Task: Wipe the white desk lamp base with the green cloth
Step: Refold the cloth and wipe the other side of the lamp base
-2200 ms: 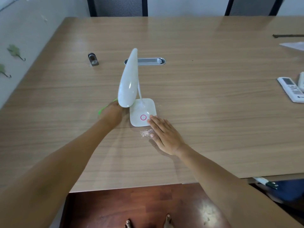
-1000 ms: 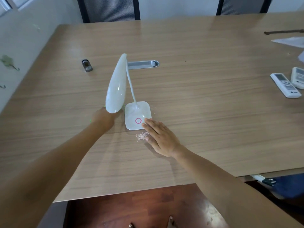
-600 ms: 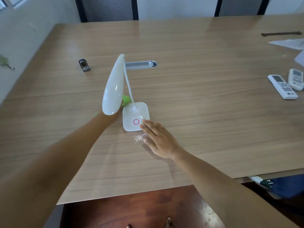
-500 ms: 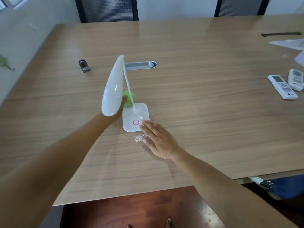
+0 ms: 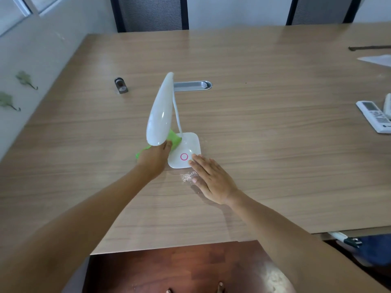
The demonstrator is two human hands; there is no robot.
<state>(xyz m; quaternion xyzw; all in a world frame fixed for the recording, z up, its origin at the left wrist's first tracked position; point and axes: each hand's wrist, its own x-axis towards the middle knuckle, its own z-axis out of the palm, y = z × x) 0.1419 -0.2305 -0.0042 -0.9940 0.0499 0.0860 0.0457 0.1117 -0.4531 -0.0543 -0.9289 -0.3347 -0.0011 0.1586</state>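
Two bare hands work at the white desk lamp base, which sits on the wooden table about midway along its length and nearer the front edge than the far one. The left hand clutches the green cloth and presses it against the base's left side, partly hidden under the drooping lamp head. The right hand lies flat with fingers spread and released, its fingertips touching the base's front right corner beside the pink ring. Pale crumbs lie on the table just in front of the base, beside the right thumb. Toward the right edge rests a remote control.
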